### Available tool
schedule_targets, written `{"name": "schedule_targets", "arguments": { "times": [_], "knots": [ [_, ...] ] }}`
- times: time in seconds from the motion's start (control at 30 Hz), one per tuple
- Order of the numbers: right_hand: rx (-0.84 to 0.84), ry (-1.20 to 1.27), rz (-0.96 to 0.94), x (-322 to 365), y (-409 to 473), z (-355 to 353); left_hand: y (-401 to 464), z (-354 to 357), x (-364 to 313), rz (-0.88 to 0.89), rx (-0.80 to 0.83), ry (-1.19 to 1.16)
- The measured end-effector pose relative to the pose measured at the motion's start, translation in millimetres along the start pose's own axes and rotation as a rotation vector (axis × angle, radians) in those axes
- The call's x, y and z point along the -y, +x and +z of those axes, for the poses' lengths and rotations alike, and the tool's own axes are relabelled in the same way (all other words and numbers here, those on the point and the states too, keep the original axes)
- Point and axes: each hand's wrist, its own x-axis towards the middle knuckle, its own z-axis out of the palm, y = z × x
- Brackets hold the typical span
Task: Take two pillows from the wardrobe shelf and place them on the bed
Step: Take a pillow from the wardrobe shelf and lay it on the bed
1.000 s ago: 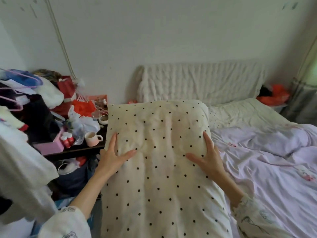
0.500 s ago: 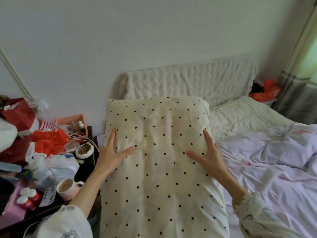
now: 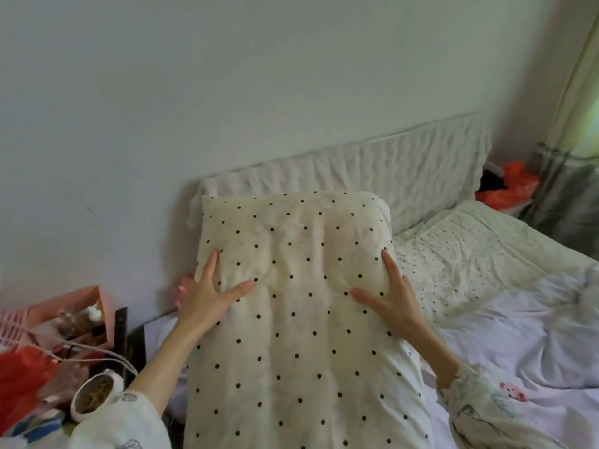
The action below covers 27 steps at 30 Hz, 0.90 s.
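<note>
Near left, clutter piles up: a pink basket (image 3: 64, 312), a red plastic bag (image 3: 22, 377) in front of it, a white cable (image 3: 97, 354) looping across towards a round white bowl (image 3: 94, 392). Plain white wall (image 3: 227, 92) behind. Far right, an orange bag (image 3: 512, 186) sits beside a grey curtain (image 3: 570, 176). A lilac duvet (image 3: 518, 335) lies rumpled on the right.

Left hand (image 3: 207, 294), right hand (image 3: 390, 298), clasping dotted pillow (image 3: 301, 335)
</note>
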Motion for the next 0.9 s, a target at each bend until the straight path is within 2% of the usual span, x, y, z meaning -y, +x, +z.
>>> {"name": "schedule_targets", "arguments": {
  "times": [0.17, 0.33, 0.6, 0.9],
  "knots": [
    [-0.046, 0.03, 0.01, 2.9, 64.9, -6.7, 76.5, 19.2, -35.8, 0.033, 0.052, -0.015],
    [-0.152, 0.021, 0.105, -12.4, 114.3, -12.5, 152.8, 55.2, -64.0, 0.073, 0.147, -0.004],
    [-0.301, -0.024, 0.303, -61.5, 183.6, -2.2, 287.6, 142.7, -77.3, 0.121, 0.415, 0.06],
    [-0.407, -0.01, 0.593, -124.0, 235.1, 45.8, 414.9, 253.2, -54.7, 0.108, 0.728, 0.219]
  ]
}}
